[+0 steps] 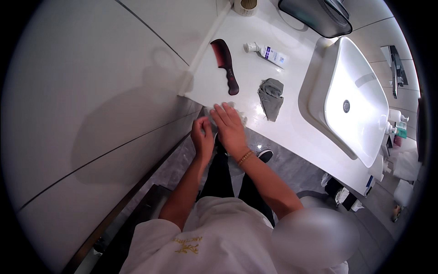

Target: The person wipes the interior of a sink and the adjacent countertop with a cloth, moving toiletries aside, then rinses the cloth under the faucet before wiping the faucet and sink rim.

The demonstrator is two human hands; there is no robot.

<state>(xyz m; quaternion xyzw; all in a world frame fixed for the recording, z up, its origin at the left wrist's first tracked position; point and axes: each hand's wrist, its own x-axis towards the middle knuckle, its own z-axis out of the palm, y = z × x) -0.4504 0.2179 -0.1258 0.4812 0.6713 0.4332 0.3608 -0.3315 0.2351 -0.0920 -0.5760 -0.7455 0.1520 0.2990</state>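
Your right hand (230, 132) lies flat, fingers extended, over a pale crumpled wad (241, 115) at the counter's (247, 75) near edge; your left hand (201, 136) curls beside it, grasp indeterminable.

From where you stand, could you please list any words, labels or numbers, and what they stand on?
White T-shirt: gold lettering and emblem, not copied.
Squeeze tube: purple and blue print, too small to read.
Comb: tiny handle marks, unreadable.
Round container: small print, unreadable.
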